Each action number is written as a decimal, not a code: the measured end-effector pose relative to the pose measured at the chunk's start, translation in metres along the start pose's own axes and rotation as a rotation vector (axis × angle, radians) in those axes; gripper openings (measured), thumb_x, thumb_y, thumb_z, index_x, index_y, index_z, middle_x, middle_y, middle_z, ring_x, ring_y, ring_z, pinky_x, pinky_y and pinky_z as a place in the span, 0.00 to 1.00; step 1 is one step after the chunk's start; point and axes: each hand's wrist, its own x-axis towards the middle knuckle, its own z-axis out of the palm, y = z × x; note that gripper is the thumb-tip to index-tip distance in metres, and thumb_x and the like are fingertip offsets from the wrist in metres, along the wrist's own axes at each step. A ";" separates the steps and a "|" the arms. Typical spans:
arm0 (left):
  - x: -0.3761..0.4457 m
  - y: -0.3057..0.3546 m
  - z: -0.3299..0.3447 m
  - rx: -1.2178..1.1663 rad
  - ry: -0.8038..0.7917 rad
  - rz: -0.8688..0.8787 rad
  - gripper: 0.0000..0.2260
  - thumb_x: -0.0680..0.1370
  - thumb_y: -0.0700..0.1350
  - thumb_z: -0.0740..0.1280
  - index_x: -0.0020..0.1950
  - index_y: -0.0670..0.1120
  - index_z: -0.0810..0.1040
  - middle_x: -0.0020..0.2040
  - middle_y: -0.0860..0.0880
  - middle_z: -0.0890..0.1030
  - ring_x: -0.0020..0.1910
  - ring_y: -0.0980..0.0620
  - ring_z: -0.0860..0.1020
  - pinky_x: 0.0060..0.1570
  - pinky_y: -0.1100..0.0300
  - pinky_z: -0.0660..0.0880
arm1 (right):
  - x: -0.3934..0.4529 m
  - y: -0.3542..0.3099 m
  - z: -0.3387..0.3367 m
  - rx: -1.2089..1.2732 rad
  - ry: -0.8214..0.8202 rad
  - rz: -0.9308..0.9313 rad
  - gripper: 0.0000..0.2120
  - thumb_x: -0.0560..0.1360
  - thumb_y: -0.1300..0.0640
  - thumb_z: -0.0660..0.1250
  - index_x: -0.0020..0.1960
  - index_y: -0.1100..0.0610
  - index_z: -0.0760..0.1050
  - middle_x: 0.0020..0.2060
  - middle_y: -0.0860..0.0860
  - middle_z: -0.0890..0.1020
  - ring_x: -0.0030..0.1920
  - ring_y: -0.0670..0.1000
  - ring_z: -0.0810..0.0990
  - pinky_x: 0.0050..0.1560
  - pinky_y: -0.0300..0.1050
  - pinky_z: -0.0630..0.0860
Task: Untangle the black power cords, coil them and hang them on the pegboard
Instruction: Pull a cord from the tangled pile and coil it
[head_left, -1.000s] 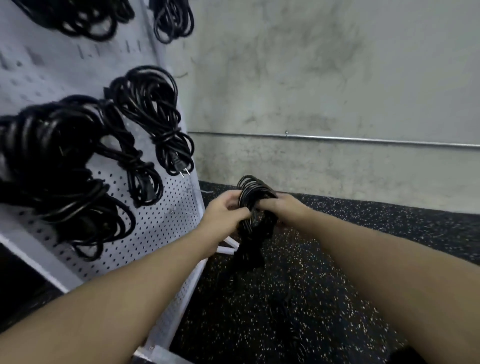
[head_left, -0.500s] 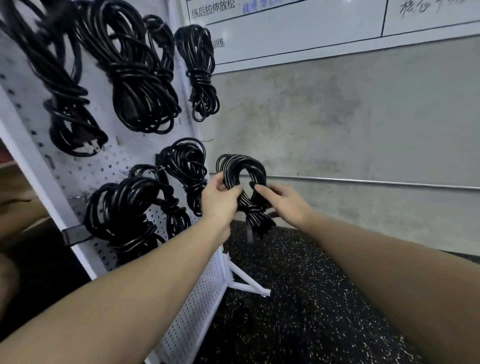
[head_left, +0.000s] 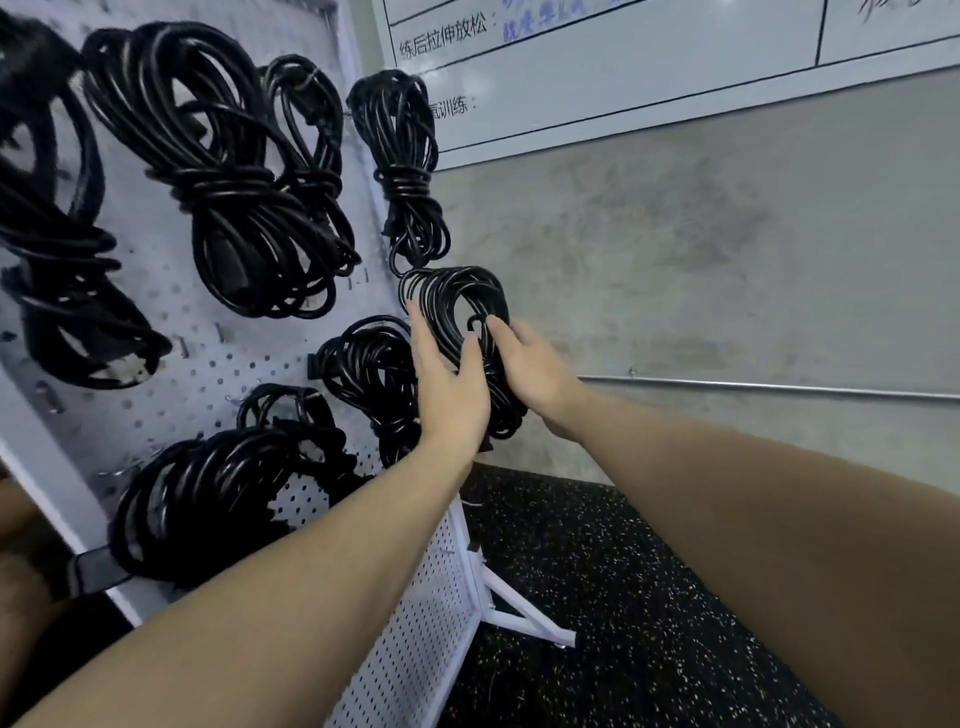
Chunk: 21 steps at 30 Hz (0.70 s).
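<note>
Largest item: the white pegboard (head_left: 171, 364) fills the left half of the frame, tilted away on a stand, already loaded with hung cords (head_left: 223, 171) from upper left to lower left. We see a few bare hooks (head_left: 182, 345) at left centre of the board; any free hook nearer the board's right edge we cannot make out.

Behind, at right, a grey wall (head_left: 701, 260) with a whiteboard (head_left: 649, 57) in the upper right; speckled black floor (head_left: 597, 597) at lower centre.

The coiled cord (head_left: 457, 312) sits at frame centre, just off the board's right edge, below one hung bundle. Its long axis runs roughly vertical, open loop on top, wrapped waist and tail below.

Our left hand (head_left: 449, 395) holds the coil from the board side, fingers extended along the loop, thumb across its waist. Our right hand (head_left: 530, 369) grips the waist from the wall side, fingers curled onto it.

Key relation: the board lies to the left of the coil, so the left hand is nearer. We judge that the top loop must travel left onto a hook.
</note>
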 end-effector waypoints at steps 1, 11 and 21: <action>0.003 -0.004 0.001 0.033 -0.002 0.019 0.33 0.86 0.50 0.60 0.83 0.60 0.42 0.85 0.53 0.50 0.82 0.54 0.52 0.79 0.58 0.51 | 0.006 0.003 0.003 -0.005 -0.004 0.006 0.21 0.86 0.44 0.53 0.71 0.55 0.72 0.59 0.47 0.77 0.60 0.47 0.74 0.57 0.42 0.68; 0.025 -0.039 0.015 0.202 0.107 -0.094 0.30 0.87 0.48 0.54 0.83 0.59 0.39 0.83 0.46 0.57 0.78 0.43 0.62 0.75 0.52 0.58 | 0.055 0.030 0.026 -0.090 -0.092 0.036 0.22 0.86 0.44 0.53 0.69 0.58 0.72 0.63 0.54 0.78 0.65 0.53 0.74 0.62 0.46 0.67; 0.027 -0.045 0.013 0.284 0.130 -0.095 0.30 0.87 0.51 0.53 0.83 0.61 0.38 0.84 0.46 0.55 0.79 0.41 0.61 0.78 0.47 0.56 | 0.062 0.038 0.045 -0.022 -0.228 0.158 0.28 0.82 0.37 0.51 0.75 0.49 0.70 0.71 0.51 0.76 0.70 0.52 0.74 0.73 0.57 0.69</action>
